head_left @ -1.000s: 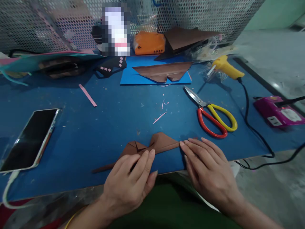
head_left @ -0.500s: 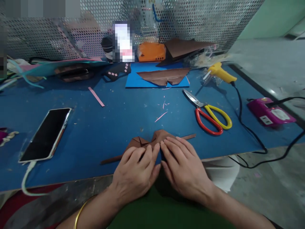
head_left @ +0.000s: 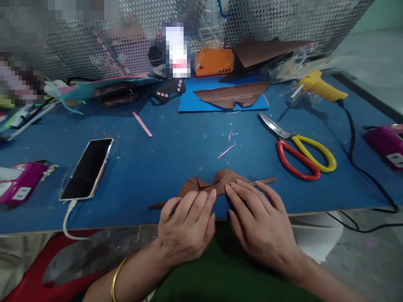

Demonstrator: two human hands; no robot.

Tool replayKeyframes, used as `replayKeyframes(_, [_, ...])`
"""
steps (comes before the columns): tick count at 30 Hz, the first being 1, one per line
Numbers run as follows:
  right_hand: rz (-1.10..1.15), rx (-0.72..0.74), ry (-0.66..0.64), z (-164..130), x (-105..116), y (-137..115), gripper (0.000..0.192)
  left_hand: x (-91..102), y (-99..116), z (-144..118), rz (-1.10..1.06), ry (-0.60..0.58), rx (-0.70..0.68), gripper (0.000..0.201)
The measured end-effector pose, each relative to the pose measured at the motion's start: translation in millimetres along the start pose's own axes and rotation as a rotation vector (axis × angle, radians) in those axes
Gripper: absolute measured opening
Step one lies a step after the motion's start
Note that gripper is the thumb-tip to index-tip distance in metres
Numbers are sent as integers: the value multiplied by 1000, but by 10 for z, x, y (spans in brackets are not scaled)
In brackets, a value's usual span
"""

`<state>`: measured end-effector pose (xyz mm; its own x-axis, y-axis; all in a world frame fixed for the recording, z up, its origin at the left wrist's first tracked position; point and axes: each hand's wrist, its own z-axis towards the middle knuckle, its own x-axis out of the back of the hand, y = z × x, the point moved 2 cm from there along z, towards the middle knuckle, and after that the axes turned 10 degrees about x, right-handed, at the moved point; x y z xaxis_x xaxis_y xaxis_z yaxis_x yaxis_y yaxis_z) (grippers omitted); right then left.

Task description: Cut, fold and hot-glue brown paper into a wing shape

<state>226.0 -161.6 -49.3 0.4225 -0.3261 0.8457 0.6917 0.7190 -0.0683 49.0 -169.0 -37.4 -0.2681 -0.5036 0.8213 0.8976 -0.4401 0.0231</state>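
Observation:
A brown paper cut-out [head_left: 224, 178] lies at the table's front edge. It has two rounded humps with a dip between them, and a narrow strip sticks out at each end. My left hand [head_left: 185, 224] presses its bent fingertips on the left lower part, hiding some of it. On the right part rests my right hand [head_left: 258, 214], fingers stretched out and close together. Both thumbs are apart from the fingers, near the table edge. Scissors [head_left: 286, 136] with one red and one yellow handle lie to the right, blades apart from the paper.
A phone [head_left: 88, 170] with a white cable lies left. Behind are a blue sheet [head_left: 189, 103] under a brown paper piece [head_left: 233, 94], a black cut-out with pink squares [head_left: 168, 92], and a yellow glue gun [head_left: 324, 87]. Purple power sockets [head_left: 385, 144] sit at right. Pink scraps [head_left: 226, 151] lie mid-table.
The view has swung left, so things appear further right and a second purple socket box shows at left. Both hands stay on the brown paper, with the right fingers slightly further from the left.

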Motion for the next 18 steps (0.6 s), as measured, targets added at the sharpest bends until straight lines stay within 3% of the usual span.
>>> replayKeyframes(7, [11, -12, 6, 10, 10, -7, 34, 105, -154, -114, 80, 24, 51, 33])
replayKeyframes(12, [18, -12, -7, 23, 25, -5, 33, 241, -281, -153, 141, -31, 9, 36])
replayKeyframes(18, [25, -16, -13, 10, 24, 1, 34, 373, -454, -324, 187, -29, 51, 40])
